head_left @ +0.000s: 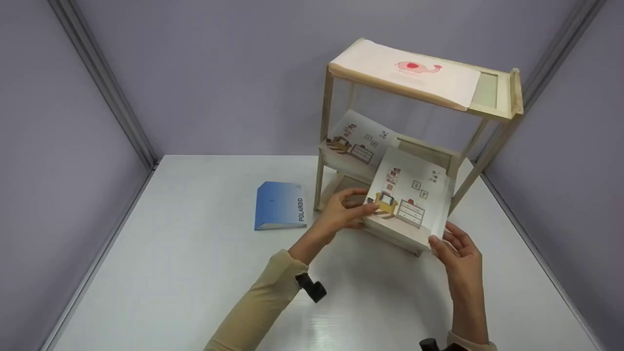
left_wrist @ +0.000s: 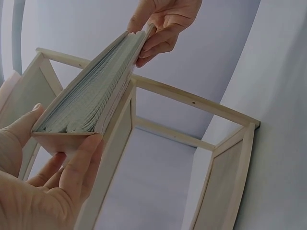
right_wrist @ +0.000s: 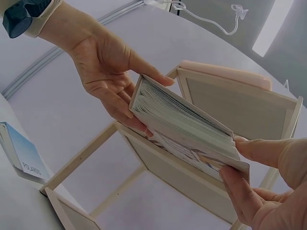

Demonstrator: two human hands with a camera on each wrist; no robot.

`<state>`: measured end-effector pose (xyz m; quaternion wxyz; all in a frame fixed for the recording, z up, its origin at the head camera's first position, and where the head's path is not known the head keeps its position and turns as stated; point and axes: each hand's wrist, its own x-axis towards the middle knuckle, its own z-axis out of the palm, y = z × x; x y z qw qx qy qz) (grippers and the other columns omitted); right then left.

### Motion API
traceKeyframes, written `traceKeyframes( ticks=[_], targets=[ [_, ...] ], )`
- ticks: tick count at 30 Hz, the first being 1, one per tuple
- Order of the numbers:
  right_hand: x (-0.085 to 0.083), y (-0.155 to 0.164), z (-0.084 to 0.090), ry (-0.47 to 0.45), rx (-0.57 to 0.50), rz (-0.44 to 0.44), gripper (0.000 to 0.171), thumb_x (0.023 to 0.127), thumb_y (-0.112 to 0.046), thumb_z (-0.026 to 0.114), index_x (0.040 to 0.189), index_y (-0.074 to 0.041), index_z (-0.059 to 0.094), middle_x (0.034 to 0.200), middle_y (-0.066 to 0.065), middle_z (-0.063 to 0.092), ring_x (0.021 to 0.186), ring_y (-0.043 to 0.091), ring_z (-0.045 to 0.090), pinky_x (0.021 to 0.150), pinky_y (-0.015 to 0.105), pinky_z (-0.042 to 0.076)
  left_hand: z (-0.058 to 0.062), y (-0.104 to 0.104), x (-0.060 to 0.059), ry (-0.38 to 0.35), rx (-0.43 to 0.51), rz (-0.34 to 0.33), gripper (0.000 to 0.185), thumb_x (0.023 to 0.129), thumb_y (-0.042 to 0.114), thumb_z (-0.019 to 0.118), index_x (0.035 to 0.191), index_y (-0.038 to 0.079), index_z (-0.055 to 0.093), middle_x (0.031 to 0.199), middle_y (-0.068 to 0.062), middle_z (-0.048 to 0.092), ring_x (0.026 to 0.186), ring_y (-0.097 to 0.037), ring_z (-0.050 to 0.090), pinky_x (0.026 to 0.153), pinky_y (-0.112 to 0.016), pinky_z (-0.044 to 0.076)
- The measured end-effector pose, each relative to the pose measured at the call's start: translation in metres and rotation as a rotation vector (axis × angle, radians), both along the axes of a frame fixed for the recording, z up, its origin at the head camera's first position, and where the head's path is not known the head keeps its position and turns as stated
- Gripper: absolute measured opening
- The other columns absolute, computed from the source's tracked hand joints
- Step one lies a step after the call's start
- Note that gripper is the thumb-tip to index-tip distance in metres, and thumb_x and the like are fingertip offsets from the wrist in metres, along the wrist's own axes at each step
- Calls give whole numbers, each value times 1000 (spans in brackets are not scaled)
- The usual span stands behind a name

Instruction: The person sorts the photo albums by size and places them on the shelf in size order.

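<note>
Both hands gripping one illustrated book [head_left: 408, 200] at opposite corners, just in front of the wooden shelf rack [head_left: 492, 141], at its middle tier. Left hand [head_left: 341, 212] pinching the corner nearest the blue Polaroid book [head_left: 280, 204], thumb on the cover, fingers curled under. Right hand [head_left: 460, 258] clamping the corner farthest from the rack, thumb on top. Hands well apart, one per corner, book tilted with its far edge resting on or just above the tier's front rail; contact not resolvable.

Holding position confirmed from the wrist views: page block [left_wrist: 91, 96] fanning slightly at the open edge, left fingers [left_wrist: 79, 165] wrapping the near corner, right-hand fingers [right_wrist: 244, 191] bracing the other end against the rack frame [right_wrist: 192, 177].

Second illustrated book [head_left: 358, 141] lying on the same tier, toward the rack's back-left post. Pink elephant book [head_left: 414, 73] lying on the top tier, overhanging its front edge. Blue book flat on the white table [head_left: 170, 273], left of the rack.

Risks, judging from here:
- Catching the far edge on the front rail and tipping the light rack.
- Slipping from corner-only pinches; covers looking glossy.
- Splaying loose pages and creasing them against the rail.
- Bumping the book already on that tier and shoving it off the back.
</note>
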<state>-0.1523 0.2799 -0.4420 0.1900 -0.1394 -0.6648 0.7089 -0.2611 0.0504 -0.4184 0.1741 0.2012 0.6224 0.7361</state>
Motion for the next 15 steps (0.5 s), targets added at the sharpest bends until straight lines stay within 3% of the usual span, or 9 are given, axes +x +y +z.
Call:
traceKeyframes(
  ticks=[15],
  targets=[
    [-6, 3, 1, -8, -4, -12, 59, 80, -11, 72, 132, -4, 44, 104, 1, 58, 91, 6, 63, 75, 16, 51, 2, 4, -3, 10, 22, 21, 49, 84, 19, 68, 128, 6, 52, 125, -18, 55, 104, -25, 62, 74, -38, 56]
  ],
)
